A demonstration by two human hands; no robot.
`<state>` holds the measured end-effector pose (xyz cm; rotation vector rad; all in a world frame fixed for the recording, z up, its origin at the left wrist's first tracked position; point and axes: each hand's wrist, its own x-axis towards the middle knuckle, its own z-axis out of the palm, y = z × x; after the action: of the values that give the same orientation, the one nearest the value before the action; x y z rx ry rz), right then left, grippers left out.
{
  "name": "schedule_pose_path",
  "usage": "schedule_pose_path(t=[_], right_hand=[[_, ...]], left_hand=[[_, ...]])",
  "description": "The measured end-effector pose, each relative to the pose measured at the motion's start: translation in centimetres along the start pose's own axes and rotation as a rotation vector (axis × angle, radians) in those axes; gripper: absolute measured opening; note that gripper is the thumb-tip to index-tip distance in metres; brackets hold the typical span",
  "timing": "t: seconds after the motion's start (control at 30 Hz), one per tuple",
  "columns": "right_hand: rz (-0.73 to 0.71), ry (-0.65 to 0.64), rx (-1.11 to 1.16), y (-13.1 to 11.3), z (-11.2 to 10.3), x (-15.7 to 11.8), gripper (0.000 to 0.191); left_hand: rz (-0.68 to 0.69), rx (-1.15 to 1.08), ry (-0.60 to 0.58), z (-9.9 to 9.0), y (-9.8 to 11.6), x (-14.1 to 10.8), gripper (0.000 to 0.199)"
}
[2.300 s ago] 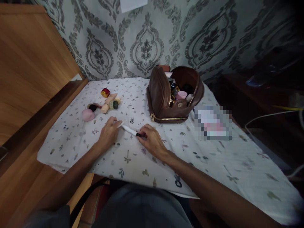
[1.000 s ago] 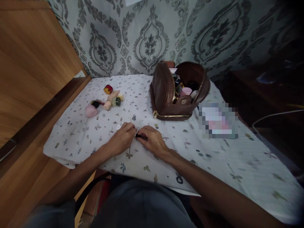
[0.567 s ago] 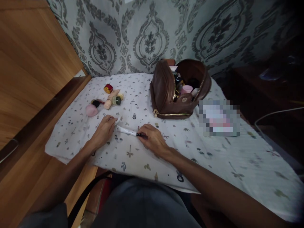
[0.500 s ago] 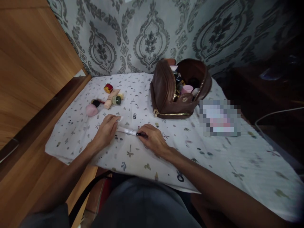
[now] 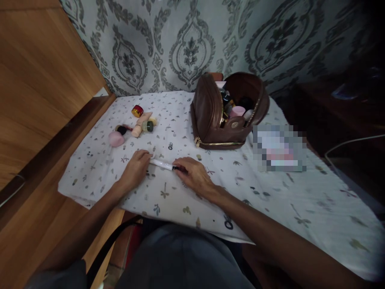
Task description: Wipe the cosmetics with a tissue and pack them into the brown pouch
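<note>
A slim white tube (image 5: 162, 164) with a black end lies level between my two hands, just above or on the patterned white cloth. My left hand (image 5: 137, 167) is closed on its left end, the fingertips pressed together. The fingers of my right hand (image 5: 192, 173) are closed round the black end, which they partly cover. Beyond my right hand stands an open brown bag (image 5: 210, 114) holding several cosmetic items, among them a pink round one (image 5: 237, 111). Past my left hand lie a pink sponge (image 5: 116, 139), a beige tube (image 5: 136, 130) and a small dark-lidded jar (image 5: 147, 126).
A red and gold jar (image 5: 137, 111) sits at the back left of the cloth-covered table (image 5: 180, 200). A blurred-out flat item (image 5: 278, 150) lies right of the bag. Wooden panelling (image 5: 45, 72) borders the left, a patterned curtain (image 5: 162, 40) the back.
My left fingers have come down onto the tube's end; the pale, clear bit seen above them before no longer shows. My right fingers have shifted slightly over the black end.
</note>
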<state>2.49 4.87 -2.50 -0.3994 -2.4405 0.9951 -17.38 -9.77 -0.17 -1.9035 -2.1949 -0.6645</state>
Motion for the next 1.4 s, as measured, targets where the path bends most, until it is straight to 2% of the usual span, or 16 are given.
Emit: schedule_pose_path(t=[0.07, 0.13, 0.23, 0.3, 0.37, 0.47, 0.63, 0.7, 0.83, 1.0, 1.07, 1.17, 1.23, 1.33, 1.4], right_hand=[[0.000, 0.015, 0.028, 0.0, 0.0, 0.0, 0.017], [0.034, 0.035, 0.063, 0.0, 0.0, 0.1, 0.019], [0.055, 0.038, 0.064, -0.1, 0.0, 0.3, 0.016], [0.043, 0.029, 0.029, -0.2, 0.0, 0.4, 0.012], [0.035, 0.022, -0.007, -0.2, -0.1, 0.5, 0.010], [0.024, 0.006, -0.036, -0.1, -0.1, 0.4, 0.009], [0.006, -0.027, -0.084, -0.1, 0.1, 0.3, 0.008], [-0.006, -0.048, -0.107, -0.2, 0.1, 0.2, 0.006], [-0.018, -0.048, -0.139, -0.3, 0.2, 0.1, 0.020], [-0.071, -0.007, -0.083, -0.4, 0.1, 0.0, 0.017], [-0.063, 0.011, -0.067, -0.4, 0.0, 0.0, 0.015], [-0.005, 0.030, -0.072, -0.4, 0.0, -0.1, 0.012], [0.025, 0.026, -0.094, -0.4, 0.1, -0.1, 0.008], [0.032, 0.014, -0.141, -0.2, 0.3, 0.0, 0.004], [0.024, 0.015, -0.180, -0.2, 0.3, 0.0, 0.005]], left_hand=[[-0.065, -0.014, 0.031, -0.7, -0.3, 0.1, 0.024], [-0.070, -0.030, 0.084, -1.0, 0.6, 0.0, 0.026], [0.075, -0.045, 0.126, -0.2, 3.2, -0.4, 0.033], [0.203, -0.031, 0.066, 0.8, 4.7, -0.7, 0.039], [0.258, 0.009, -0.010, 1.7, 5.1, -0.8, 0.043], [0.203, 0.053, -0.019, 2.1, 3.8, -0.5, 0.040], [0.112, 0.041, 0.017, 1.4, 0.8, 0.3, 0.029], [0.097, 0.040, 0.009, 1.3, 0.5, 0.4, 0.028], [0.072, 0.008, -0.008, 1.5, 0.4, 0.4, 0.027], [0.037, -0.049, -0.034, 1.1, -0.1, 0.8, 0.027], [-0.007, -0.045, 0.004, 0.5, -0.1, 1.3, 0.028], [-0.032, -0.049, 0.094, -0.4, 1.1, 1.9, 0.031], [0.013, -0.079, 0.111, -0.6, 2.7, 1.9, 0.032], [0.156, -0.118, 0.056, 0.3, 5.2, 1.2, 0.029], [0.223, -0.104, 0.007, 1.3, 6.0, 0.7, 0.029]])
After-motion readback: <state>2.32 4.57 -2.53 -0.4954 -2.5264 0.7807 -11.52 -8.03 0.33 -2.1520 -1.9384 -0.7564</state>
